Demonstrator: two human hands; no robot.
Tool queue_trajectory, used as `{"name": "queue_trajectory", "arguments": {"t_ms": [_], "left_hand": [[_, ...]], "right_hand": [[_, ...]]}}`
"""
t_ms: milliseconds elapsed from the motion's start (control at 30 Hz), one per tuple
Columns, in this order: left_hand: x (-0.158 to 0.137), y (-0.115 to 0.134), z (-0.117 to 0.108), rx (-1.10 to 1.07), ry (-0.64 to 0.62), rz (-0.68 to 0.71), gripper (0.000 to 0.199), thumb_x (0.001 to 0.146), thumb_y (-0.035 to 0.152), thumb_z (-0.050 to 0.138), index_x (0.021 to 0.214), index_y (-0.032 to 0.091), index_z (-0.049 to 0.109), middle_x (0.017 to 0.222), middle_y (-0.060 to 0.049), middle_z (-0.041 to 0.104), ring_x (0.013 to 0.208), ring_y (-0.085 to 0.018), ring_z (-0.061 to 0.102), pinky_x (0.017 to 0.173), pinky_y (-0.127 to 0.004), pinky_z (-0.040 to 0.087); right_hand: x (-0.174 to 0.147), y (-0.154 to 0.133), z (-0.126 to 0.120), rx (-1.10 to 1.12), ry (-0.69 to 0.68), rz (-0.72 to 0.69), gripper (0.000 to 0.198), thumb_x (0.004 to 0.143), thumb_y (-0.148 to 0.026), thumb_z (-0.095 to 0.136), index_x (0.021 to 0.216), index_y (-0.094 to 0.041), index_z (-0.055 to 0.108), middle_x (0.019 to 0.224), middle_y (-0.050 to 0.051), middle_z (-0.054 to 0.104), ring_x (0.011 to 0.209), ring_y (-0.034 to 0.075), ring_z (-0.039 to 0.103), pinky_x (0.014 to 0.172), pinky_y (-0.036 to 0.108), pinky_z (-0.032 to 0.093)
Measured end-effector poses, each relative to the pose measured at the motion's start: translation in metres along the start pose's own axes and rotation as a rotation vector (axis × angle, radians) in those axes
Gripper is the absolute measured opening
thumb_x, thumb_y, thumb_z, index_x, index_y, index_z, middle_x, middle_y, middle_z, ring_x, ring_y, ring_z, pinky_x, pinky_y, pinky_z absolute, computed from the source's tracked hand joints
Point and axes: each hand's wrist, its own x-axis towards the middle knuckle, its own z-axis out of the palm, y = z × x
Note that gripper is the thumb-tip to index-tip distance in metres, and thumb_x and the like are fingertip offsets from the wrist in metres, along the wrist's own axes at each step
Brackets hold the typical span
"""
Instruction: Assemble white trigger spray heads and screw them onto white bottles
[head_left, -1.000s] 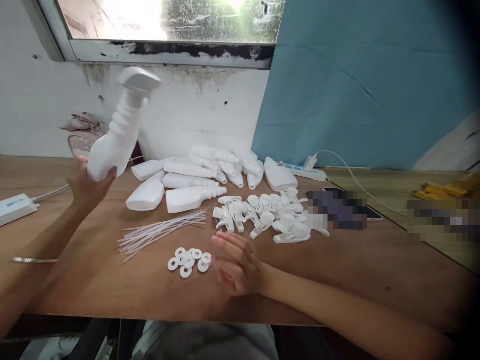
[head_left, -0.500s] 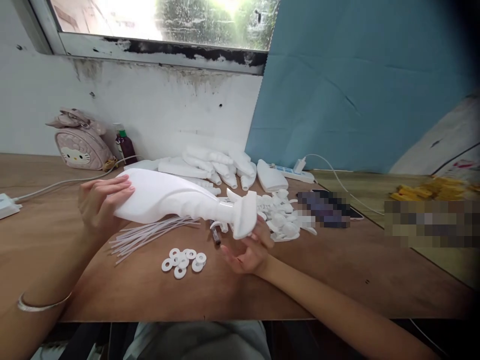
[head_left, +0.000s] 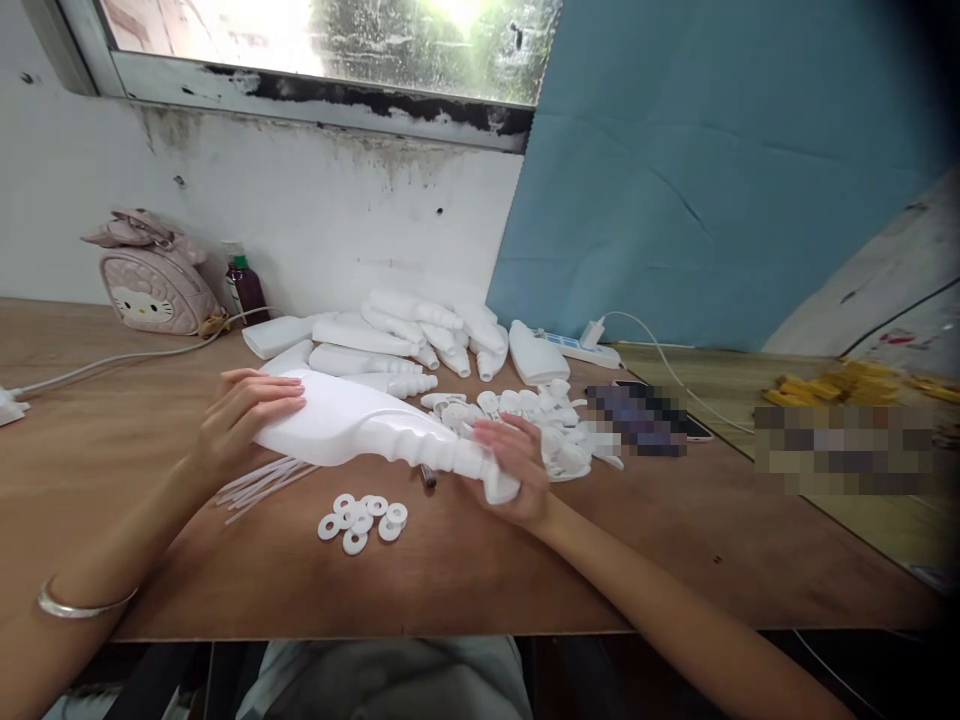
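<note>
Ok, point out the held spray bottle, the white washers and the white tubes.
Spray bottle [head_left: 360, 422], head view: its body.
White washers [head_left: 363, 528], head view: middle ring.
White tubes [head_left: 262, 484], head view: uncovered stretch.

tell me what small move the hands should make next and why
Probably a gentle twist of the spray head with the right hand, the left hand bracing the white bottle: the left hand grips its broad end, the right is around the head at its neck, and whether the head is tight can't be seen.

White spray bottle [head_left: 352, 425], white rings [head_left: 364, 527], brown bench [head_left: 405, 600], pink bag [head_left: 174, 285] with white cat face [head_left: 141, 308], plain blue sheet [head_left: 622, 200], silver bracelet [head_left: 79, 612], yellow pieces [head_left: 832, 385]
</note>
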Motion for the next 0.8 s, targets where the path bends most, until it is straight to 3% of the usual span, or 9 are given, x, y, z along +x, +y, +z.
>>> {"name": "queue_trajectory", "arguments": {"t_ms": [100,200,267,367,433,567,800], "left_hand": [[0.006,0.009,0.003,-0.270,0.115,-0.162,0.054,0.059,0.024,0.076,0.109,0.022,0.056,0.097,-0.008,0.060,0.099,-0.029,0.056,0.084,-0.046,0.043],[0.012,0.018,0.005,-0.486,0.248,-0.423,0.068,0.047,0.012,0.081,0.107,0.023,0.053,0.100,-0.006,0.058,0.102,-0.027,0.055,0.087,-0.043,0.043],[0.013,0.021,0.006,-0.582,0.254,-0.604,0.070,0.046,0.013,0.082,0.107,0.022,0.051,0.105,-0.007,0.058,0.103,-0.024,0.054,0.085,-0.035,0.043],[0.010,0.018,0.008,-0.714,0.163,-0.827,0.061,0.055,0.024,0.078,0.109,0.020,0.049,0.109,-0.008,0.058,0.107,-0.022,0.051,0.084,-0.028,0.042],[0.006,0.014,0.010,-0.824,0.122,-0.995,0.056,0.064,0.037,0.071,0.111,0.019,0.049,0.111,-0.009,0.058,0.106,-0.024,0.051,0.082,-0.030,0.044],[0.000,0.010,0.014,-0.967,0.187,-1.316,0.060,0.065,0.049,0.065,0.113,0.015,0.051,0.105,-0.009,0.061,0.100,-0.025,0.055,0.080,-0.032,0.047],[-0.008,0.010,0.013,-0.876,0.183,-1.408,0.069,0.055,0.050,0.071,0.109,0.010,0.056,0.093,-0.008,0.065,0.088,-0.025,0.060,0.069,-0.028,0.051]], "right_hand": [[0.008,0.000,-0.002,0.142,-0.057,-0.197,0.035,0.080,-0.019,0.056,0.114,-0.021,0.046,0.091,0.006,0.066,0.080,0.016,0.065,0.072,0.033,0.055],[0.012,-0.006,-0.002,0.238,-0.083,-0.145,0.038,0.077,-0.020,0.060,0.114,-0.016,0.048,0.086,0.009,0.067,0.075,0.018,0.066,0.065,0.031,0.057],[0.012,-0.012,-0.002,0.291,-0.097,-0.061,0.043,0.074,-0.020,0.063,0.115,-0.018,0.047,0.085,0.008,0.068,0.076,0.019,0.066,0.062,0.029,0.056],[0.008,-0.022,-0.001,0.262,-0.094,0.108,0.044,0.069,-0.020,0.068,0.109,-0.020,0.050,0.081,0.005,0.068,0.067,0.017,0.065,0.053,0.025,0.054],[0.007,-0.028,-0.002,0.215,-0.085,0.292,0.039,0.065,-0.022,0.072,0.100,-0.021,0.054,0.076,0.002,0.067,0.056,0.014,0.061,0.047,0.023,0.049],[0.009,-0.031,-0.003,0.343,-0.070,0.688,0.029,0.067,-0.029,0.071,0.090,-0.023,0.055,0.073,-0.001,0.063,0.058,0.012,0.056,0.050,0.022,0.047],[0.010,-0.012,0.002,0.668,-0.158,1.078,0.029,0.061,-0.034,0.075,0.079,-0.019,0.057,0.066,-0.002,0.058,0.058,0.013,0.054,0.051,0.024,0.045]]}}
